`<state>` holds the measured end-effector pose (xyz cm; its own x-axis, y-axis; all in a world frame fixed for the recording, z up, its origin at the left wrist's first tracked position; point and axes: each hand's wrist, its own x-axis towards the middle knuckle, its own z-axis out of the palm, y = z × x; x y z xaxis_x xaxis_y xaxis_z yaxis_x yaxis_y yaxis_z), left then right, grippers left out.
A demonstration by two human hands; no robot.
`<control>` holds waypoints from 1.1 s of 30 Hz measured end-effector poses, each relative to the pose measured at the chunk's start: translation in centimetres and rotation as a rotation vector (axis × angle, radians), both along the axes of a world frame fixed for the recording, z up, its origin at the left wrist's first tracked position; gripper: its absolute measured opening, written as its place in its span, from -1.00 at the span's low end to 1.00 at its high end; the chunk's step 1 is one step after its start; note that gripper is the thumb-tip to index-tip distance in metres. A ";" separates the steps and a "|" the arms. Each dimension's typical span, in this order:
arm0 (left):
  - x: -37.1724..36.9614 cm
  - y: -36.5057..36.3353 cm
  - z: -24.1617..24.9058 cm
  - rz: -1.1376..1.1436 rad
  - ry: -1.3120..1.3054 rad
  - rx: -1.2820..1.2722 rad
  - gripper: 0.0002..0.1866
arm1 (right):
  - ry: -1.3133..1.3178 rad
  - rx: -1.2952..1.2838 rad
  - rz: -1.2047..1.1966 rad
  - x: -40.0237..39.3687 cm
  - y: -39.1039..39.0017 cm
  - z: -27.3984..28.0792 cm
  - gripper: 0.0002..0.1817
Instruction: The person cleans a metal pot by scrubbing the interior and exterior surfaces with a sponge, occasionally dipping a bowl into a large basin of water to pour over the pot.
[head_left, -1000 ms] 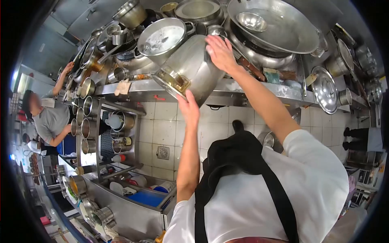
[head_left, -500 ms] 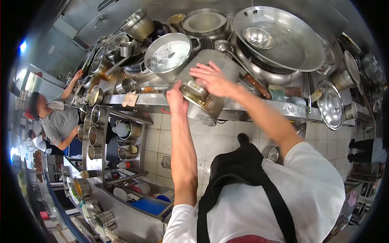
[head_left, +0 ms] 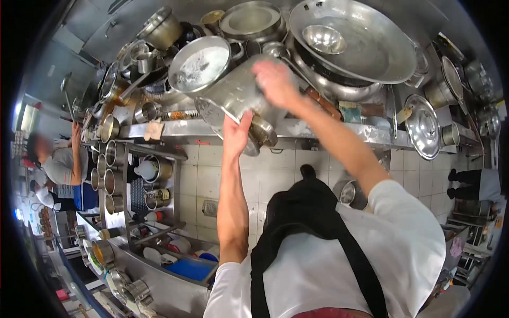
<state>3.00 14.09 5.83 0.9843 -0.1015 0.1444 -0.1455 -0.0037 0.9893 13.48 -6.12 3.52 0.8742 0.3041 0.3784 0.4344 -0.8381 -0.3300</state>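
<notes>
A tall steel pot [head_left: 233, 98] lies tilted on its side at the edge of the steel counter [head_left: 318, 130]. My left hand [head_left: 236, 133] presses against its lower end. My right hand [head_left: 273, 82], blurred, rests on the pot's upper side. A pan [head_left: 201, 61] holding white residue sits just behind the pot, touching it.
A big wok [head_left: 360, 42] with a small bowl [head_left: 321, 38] inside stands at the back right. Lids [head_left: 422, 126] and pots crowd the counter. A rack of steel cups [head_left: 106, 159] stands left, a person in grey [head_left: 58, 159] beside it. Tiled floor lies below.
The pot has turned further onto its side and shifted left. My left hand moved from its rim to its lower end; my right hand slid up along its side.
</notes>
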 end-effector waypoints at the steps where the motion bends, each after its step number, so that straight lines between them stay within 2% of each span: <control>1: 0.4 0.6 -1.0 0.003 -0.018 -0.009 -0.56 | -0.086 0.181 0.155 -2.2 2.0 -1.0 -0.50; 2: 0.4 1.3 -0.9 0.006 -0.019 -0.010 -0.56 | 0.006 0.216 0.296 -4.6 2.7 1.3 -0.50; 3: -0.1 2.6 -1.1 -0.017 0.052 -0.116 -0.55 | -0.092 0.075 0.290 -3.5 1.9 0.9 -0.50; 4: -0.8 4.1 -1.1 -0.048 0.132 -0.209 -0.53 | -0.185 -0.051 0.270 -2.0 0.7 0.1 -0.50; 5: -1.0 5.4 -1.6 -0.102 0.139 -0.229 -0.42 | -0.083 -0.138 0.188 -1.0 -1.0 2.2 -0.49; 6: -1.1 5.6 -1.7 -0.096 0.144 -0.224 -0.42 | -0.008 -0.082 0.072 0.7 -2.3 2.7 -0.48; 8: -1.2 4.9 -2.2 0.037 0.100 -0.107 -0.52 | -0.019 0.036 -0.027 3.0 -1.7 0.2 -0.47; 10: -1.0 1.4 -3.3 0.404 -0.147 -0.089 -0.61 | -0.017 -0.004 0.032 -1.1 5.5 2.5 -0.45; 12: -1.1 1.5 -5.1 0.531 -0.157 0.019 -0.61 | 0.001 -0.050 0.088 -4.1 7.9 2.9 -0.43; 14: -0.9 2.4 -5.7 0.509 -0.218 0.096 -0.62 | -0.165 0.017 0.245 -5.5 8.7 2.6 -0.35; 15: -1.9 3.5 -5.8 0.477 -0.270 0.179 -0.63 | -0.118 0.001 0.211 -5.0 6.5 3.3 -0.29; 16: -2.9 4.1 -4.3 0.442 -0.146 0.273 -0.64 | -0.034 0.020 0.119 -2.6 3.7 3.2 -0.28; 17: -3.6 4.5 -3.1 0.376 -0.066 0.195 -0.64 | 0.040 0.029 0.026 -0.8 2.1 3.1 -0.27; 18: -3.7 4.5 -2.4 0.312 0.004 0.108 -0.64 | 0.034 0.020 0.035 -0.6 3.0 2.2 -0.27; 20: -3.2 3.6 -3.1 0.373 -0.097 0.056 -0.64 | -0.220 -0.062 -0.483 -0.2 6.6 -0.8 -0.29; 21: -2.5 3.3 -3.4 0.422 -0.204 0.010 -0.63 | -0.140 -0.080 -0.279 -3.0 8.9 -0.1 -0.33; 22: -1.9 3.5 -3.5 0.418 -0.217 0.009 -0.63 | -0.153 -0.076 -0.284 -4.3 9.1 0.4 -0.33; 24: -2.2 4.2 -4.1 0.451 -0.216 -0.055 -0.63 | -0.157 0.060 0.166 -6.3 8.9 0.5 -0.34; 25: -2.6 4.3 -3.8 0.468 -0.110 -0.040 -0.62 | -0.130 0.027 0.062 -4.9 6.9 0.4 -0.35; 26: -3.0 4.1 -3.5 0.467 -0.104 -0.036 -0.62 | -0.123 0.030 0.062 -3.6 5.5 0.1 -0.35; 28: -2.7 3.0 -3.2 0.639 -0.238 0.166 -0.55 | -0.109 0.028 -0.371 -1.5 3.6 1.2 -0.36; 29: -2.4 2.9 -3.3 0.592 -0.221 0.097 -0.47 | -0.135 0.051 -0.450 -2.0 5.8 0.0 -0.39; 30: -2.4 2.9 -3.3 0.588 -0.219 0.094 -0.47 | -0.134 0.048 -0.453 -4.2 8.2 0.1 -0.39; 32: -2.9 3.4 -3.5 0.475 -0.207 -0.016 -0.31 | -0.160 0.010 -0.024 -8.1 11.4 0.4 -0.42; 33: -2.8 4.7 -4.4 0.478 -0.230 0.080 -0.12 | -0.173 0.042 0.045 -7.9 10.8 0.2 -0.42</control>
<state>0.21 18.78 1.46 0.8672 0.3312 0.3719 -0.3219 -0.1969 0.9261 5.53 4.67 3.70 0.7809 0.3221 0.5353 0.5243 -0.8037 -0.2813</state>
